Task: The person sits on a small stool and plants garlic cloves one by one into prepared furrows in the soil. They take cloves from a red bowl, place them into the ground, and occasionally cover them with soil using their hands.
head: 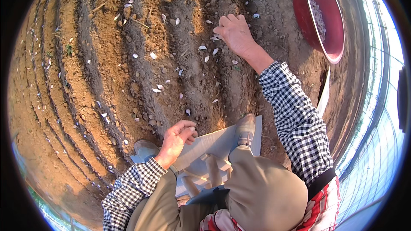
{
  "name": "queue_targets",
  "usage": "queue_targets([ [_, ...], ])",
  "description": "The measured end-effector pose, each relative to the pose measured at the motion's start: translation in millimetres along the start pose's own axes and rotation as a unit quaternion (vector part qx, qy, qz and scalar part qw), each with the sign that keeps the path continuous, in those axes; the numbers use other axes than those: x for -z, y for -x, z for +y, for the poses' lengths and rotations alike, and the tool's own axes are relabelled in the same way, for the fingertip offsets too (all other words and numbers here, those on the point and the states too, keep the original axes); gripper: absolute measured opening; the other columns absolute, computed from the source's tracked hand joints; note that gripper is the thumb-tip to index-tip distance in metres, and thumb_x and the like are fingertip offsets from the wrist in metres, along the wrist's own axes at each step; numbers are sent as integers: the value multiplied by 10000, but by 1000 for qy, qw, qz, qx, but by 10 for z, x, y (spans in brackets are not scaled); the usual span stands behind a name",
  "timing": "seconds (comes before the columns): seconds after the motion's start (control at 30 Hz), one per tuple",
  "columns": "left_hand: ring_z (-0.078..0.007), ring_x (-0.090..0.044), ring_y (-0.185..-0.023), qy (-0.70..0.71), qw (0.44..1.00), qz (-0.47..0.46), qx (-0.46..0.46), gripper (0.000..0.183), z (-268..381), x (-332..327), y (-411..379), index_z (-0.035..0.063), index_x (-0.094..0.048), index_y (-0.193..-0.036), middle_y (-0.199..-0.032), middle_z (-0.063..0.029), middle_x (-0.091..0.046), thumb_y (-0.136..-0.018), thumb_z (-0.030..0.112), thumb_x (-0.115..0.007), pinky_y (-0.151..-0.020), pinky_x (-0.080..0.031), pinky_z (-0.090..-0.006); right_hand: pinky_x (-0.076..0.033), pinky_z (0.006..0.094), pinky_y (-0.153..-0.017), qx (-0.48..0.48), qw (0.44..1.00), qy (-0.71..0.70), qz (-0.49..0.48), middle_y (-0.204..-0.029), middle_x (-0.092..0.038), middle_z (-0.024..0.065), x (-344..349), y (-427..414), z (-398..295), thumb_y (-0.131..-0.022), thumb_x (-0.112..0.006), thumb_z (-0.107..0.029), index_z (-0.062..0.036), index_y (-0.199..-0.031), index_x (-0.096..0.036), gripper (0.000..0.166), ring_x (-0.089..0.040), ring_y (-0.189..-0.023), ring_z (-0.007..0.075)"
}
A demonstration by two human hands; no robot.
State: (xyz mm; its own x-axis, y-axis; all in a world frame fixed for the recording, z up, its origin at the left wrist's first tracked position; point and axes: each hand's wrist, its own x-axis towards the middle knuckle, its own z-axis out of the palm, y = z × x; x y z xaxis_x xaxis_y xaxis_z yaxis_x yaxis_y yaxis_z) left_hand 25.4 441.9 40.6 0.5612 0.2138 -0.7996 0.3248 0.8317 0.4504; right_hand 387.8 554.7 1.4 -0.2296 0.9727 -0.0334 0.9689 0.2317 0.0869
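Furrowed brown soil (192,57) lies before me with many pale garlic cloves (202,47) scattered over it. My right hand (235,35) is stretched out low over a furrow, its fingers curled down by a few cloves; its fingertips are partly hidden, so whether it grips a clove cannot be told. Near my left knee, my left hand (178,138) hovers above the soil's edge with fingers loosely bent, and what lies inside them is hidden. A red plastic basin (301,12) holding more cloves (318,19) stands tilted in view beyond my right hand.
My shoes (245,130) rest at a pale flat board (205,144); wooden pieces (213,170) stand between my legs. A white strip (325,93) runs below the basin. A translucent greenhouse wall (379,102) with a grid frame curves along the right.
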Motion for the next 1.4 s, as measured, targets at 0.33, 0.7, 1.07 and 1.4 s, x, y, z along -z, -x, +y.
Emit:
queue_targets([
  [0.33,-136,-636,-838,-6,1000,-4,9,321,-33,-89,-10,12,-614,-1231,-996,-87,-698,-987,217,-577,-752,-527,-282,-400,382,-800,-4,999,-35,31,-842,-621,-3,26,29,-116,-838,-626,-129,-188,-865,-719,113,-571,-923,205],
  [0.7,-136,-644,-826,2,1000,-8,19,316,-3,-82,-81,10,-610,-1228,-988,-77,-692,-985,211,-582,-734,-531,-273,-411,385,-814,-24,997,-44,-61,-824,-622,23,-114,-76,-178,-807,-659,-56,-130,-880,-726,124,-571,-949,222],
  [1.07,-149,-647,-808,-390,844,139,-342,269,1097,-146,-794,19,-643,-1164,-1004,-83,-661,-921,134,-663,-722,-541,-301,-403,409,-836,-29,992,-120,21,-922,-582,20,-159,86,-135,-843,-703,-212,-171,-859,-714,45,-566,-969,220],
  [1.4,-267,-608,-973,-737,513,136,-419,394,1444,-467,-1740,159,-621,-1211,-1099,-97,-519,-825,154,-696,-763,-552,-395,-524,407,-682,-163,936,-309,43,-829,-667,111,320,613,-56,-846,-652,-144,-46,-908,-649,116,-658,-768,312],
])
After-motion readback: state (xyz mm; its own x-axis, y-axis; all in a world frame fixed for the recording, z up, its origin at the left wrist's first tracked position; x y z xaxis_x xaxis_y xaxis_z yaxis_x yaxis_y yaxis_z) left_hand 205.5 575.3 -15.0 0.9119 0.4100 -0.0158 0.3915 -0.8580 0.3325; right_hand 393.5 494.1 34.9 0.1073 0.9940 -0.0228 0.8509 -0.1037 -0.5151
